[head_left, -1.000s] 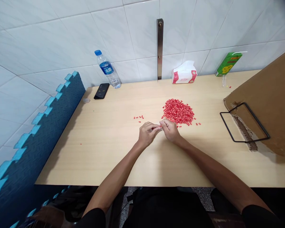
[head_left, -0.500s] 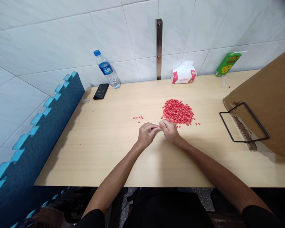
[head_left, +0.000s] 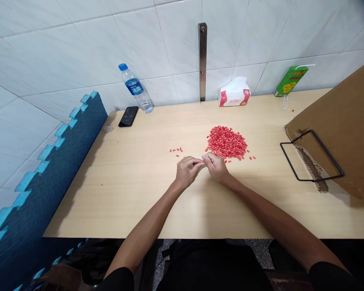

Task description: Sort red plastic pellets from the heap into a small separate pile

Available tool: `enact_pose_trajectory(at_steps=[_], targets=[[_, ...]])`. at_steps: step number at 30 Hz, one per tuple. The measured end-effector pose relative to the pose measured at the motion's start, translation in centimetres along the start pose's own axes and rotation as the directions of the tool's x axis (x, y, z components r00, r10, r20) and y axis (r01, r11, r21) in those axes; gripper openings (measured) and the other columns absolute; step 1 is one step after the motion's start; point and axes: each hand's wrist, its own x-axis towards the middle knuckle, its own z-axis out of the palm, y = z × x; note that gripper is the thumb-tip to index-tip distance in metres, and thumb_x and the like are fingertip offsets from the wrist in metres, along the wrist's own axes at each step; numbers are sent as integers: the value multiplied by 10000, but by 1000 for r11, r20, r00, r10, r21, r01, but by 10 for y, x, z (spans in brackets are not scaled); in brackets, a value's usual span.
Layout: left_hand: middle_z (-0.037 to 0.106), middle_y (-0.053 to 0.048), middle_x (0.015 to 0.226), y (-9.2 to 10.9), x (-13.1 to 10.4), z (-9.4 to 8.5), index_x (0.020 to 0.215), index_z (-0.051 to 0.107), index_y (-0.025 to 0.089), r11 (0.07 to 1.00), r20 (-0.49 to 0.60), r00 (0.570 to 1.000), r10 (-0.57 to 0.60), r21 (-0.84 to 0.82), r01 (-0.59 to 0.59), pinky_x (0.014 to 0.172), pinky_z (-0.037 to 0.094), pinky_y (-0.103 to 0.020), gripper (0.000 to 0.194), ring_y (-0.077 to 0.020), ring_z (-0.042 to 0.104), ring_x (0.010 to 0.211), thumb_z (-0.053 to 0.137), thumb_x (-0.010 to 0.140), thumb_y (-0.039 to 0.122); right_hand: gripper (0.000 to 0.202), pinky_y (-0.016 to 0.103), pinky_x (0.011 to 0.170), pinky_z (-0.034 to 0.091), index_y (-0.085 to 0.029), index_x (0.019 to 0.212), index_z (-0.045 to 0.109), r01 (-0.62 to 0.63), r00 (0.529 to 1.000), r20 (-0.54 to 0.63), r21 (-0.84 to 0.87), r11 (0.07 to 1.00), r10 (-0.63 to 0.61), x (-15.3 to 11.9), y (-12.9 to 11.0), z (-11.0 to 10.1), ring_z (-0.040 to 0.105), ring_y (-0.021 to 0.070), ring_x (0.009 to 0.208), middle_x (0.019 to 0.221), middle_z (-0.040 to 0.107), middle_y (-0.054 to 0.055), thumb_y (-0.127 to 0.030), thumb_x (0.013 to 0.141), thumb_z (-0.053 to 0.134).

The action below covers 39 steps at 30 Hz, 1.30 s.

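Observation:
My left hand [head_left: 188, 169] and my right hand [head_left: 216, 165] meet fingertip to fingertip over the table, just in front of a heap of small red cylindrical pieces [head_left: 227, 142]. Both are closed in a pinch. A small red piece [head_left: 204, 161] shows between the fingertips, mostly covered by them, so its exact shape is hidden. Beyond my left hand lies a small loose group of red pieces [head_left: 177, 155], apart from the heap. A few stray pieces [head_left: 252, 157] lie at the heap's right edge.
A phone [head_left: 128, 117] and a water bottle [head_left: 136, 89] are at the back left. By the tiled wall stand a tissue pack [head_left: 235, 97] and a green drink carton [head_left: 290, 82]. A cardboard box [head_left: 339, 129] with a black wire frame [head_left: 297, 178] bounds the right; blue foam mats [head_left: 66, 161] bound the left.
Hardly anything differs. Both hands keep the same pinch at the same place, and the heap and loose pieces lie as before; the view has shifted very slightly.

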Motion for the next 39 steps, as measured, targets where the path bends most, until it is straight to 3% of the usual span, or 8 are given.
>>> enact_pose_trajectory(at_steps=[15, 19, 28, 31, 34, 36, 39], targets=[[701, -42, 724, 3, 0, 0, 756, 716, 204, 1000, 7, 1000, 1, -6, -1, 648, 487, -284, 177, -149, 619, 680, 666, 789, 371, 361, 244, 502, 284, -206, 624, 456, -35, 999, -16, 23, 999, 35, 0, -2, 0, 377, 107, 499, 505, 390, -45, -436, 900, 424], [692, -42, 767, 5, 0, 0, 840, 711, 199, 999, 41, 998, 52, -5, -52, 637, 493, -271, 190, -131, 601, 648, 708, 748, 365, 380, 247, 498, 274, -211, 610, 411, -35, 998, -59, 33, 999, 37, 0, 0, 0, 362, 107, 494, 505, 369, -47, -450, 905, 410], [685, -26, 736, 3, -1, 0, 822, 691, 208, 976, -25, 987, 160, 152, -154, 673, 463, -283, 130, -133, 595, 665, 616, 836, 313, 358, 251, 520, 282, -210, 640, 450, -9, 995, -103, -57, 998, 3, -2, -3, 1, 389, 113, 498, 515, 412, -39, -437, 914, 406], [684, -27, 785, -4, 6, -10, 834, 684, 208, 971, -123, 985, 119, 223, -89, 738, 461, -300, 109, -146, 599, 727, 613, 835, 291, 307, 260, 533, 291, -206, 703, 510, -29, 980, -198, -137, 990, 1, 2, -2, -10, 409, 121, 504, 535, 441, -34, -412, 913, 421], [660, -40, 809, -20, 16, -26, 835, 687, 210, 952, -242, 970, 5, 297, 69, 754, 458, -315, 102, -170, 587, 778, 609, 827, 276, 203, 272, 570, 311, -208, 769, 547, -86, 965, -261, -291, 953, 8, 11, 3, -26, 457, 143, 565, 600, 493, -14, -357, 885, 472], [633, -50, 819, -34, 23, -39, 803, 693, 217, 922, -303, 950, -83, 338, 188, 764, 455, -330, 82, -194, 570, 823, 634, 798, 274, 105, 291, 650, 346, -207, 849, 575, -69, 971, -237, -415, 907, -35, 16, 6, -35, 522, 178, 720, 783, 570, 31, -299, 836, 526], [597, -70, 902, -50, 28, -55, 784, 705, 232, 846, -377, 905, -196, 401, 350, 844, 430, -386, 79, -244, 523, 937, 666, 758, 296, 145, 349, 783, 346, -197, 905, 598, 13, 992, -94, -572, 820, -82, 19, 9, -38, 520, 236, 898, 940, 574, 79, -278, 787, 573]])
